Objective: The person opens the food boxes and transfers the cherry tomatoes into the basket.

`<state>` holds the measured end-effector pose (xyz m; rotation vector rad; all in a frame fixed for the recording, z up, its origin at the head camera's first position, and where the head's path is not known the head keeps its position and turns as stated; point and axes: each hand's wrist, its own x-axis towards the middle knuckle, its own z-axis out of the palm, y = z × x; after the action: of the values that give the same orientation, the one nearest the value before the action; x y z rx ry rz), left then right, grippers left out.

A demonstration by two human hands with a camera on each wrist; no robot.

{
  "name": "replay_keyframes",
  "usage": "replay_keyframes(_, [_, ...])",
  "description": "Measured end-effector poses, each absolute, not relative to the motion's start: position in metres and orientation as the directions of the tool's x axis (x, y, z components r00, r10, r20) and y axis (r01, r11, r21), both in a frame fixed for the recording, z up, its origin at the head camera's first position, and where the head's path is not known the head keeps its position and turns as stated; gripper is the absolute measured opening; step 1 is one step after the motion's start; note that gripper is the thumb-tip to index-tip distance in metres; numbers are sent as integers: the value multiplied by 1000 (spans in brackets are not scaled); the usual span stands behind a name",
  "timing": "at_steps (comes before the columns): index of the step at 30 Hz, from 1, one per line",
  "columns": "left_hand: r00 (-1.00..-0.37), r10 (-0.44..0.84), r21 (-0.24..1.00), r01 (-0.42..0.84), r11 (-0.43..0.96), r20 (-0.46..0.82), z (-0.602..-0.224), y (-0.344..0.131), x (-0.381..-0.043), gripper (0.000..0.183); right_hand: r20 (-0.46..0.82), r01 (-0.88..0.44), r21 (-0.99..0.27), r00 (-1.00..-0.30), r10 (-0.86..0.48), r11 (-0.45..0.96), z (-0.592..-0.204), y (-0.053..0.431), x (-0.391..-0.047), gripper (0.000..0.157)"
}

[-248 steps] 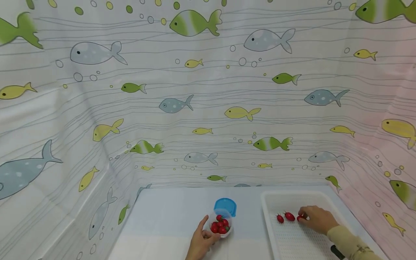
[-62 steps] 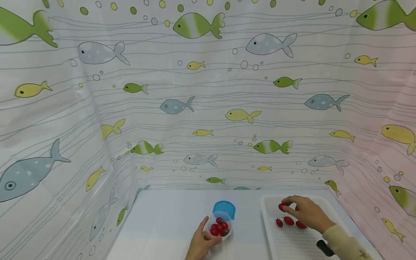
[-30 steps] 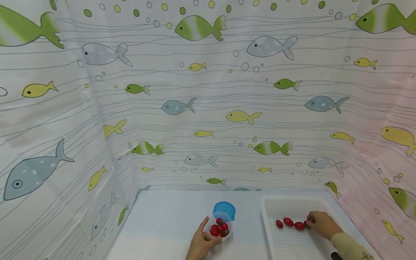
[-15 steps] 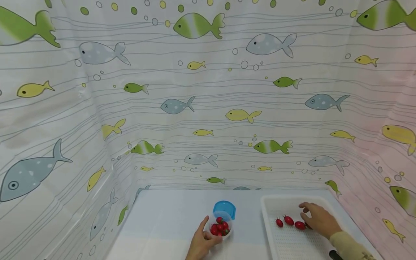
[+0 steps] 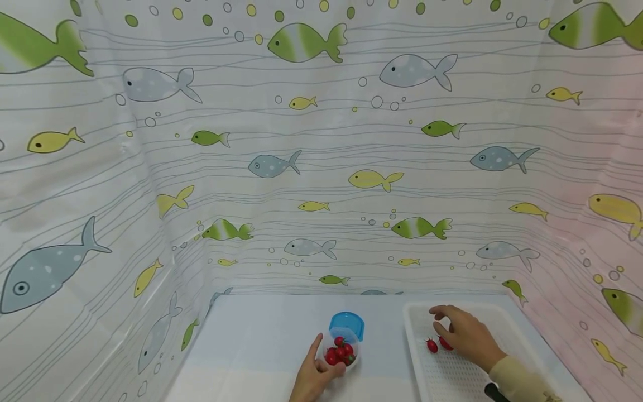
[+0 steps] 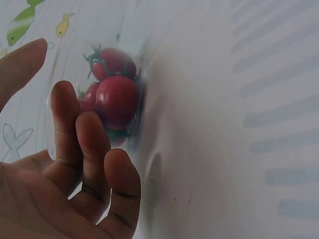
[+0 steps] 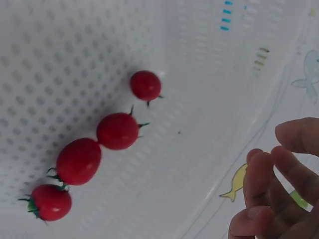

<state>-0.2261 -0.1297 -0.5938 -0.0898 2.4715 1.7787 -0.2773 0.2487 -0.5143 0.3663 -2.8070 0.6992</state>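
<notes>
My left hand (image 5: 316, 374) holds a small clear plastic container (image 5: 355, 347) on the table, index finger at its left side and thumb at its front. Several red cherry tomatoes (image 6: 117, 102) with green stems fill it. My right hand (image 5: 467, 338) hovers over the white perforated tray (image 5: 416, 368), fingers loosely bent, with nothing between them. In the right wrist view, several cherry tomatoes (image 7: 78, 161) lie in a line on the tray floor, and the fingers are apart from them. From the head camera, the right hand covers part of that row.
Just behind the container lies a blue plastic lid (image 5: 346, 321). White table surface (image 5: 261, 335) extends to the left and between container and tray. Fish-print sheeting (image 5: 321, 195) walls the back and both sides.
My right hand added a cherry tomato to the right end of the row, let go of it, then moved left over the tray. The left hand and container have stayed in place.
</notes>
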Motion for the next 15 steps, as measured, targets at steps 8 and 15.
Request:
replay_keyframes(8, [-996,33,941,-66,333,-82,-595,-132,-227,105,295,-422,-469,-903,-312,776,-505,206,-265,23])
replay_keyframes(15, [-996,51,938,-54,342,-75,-593,-131,-229,105,266,-459,-464,-888,-375,757,-503,175,-262,24])
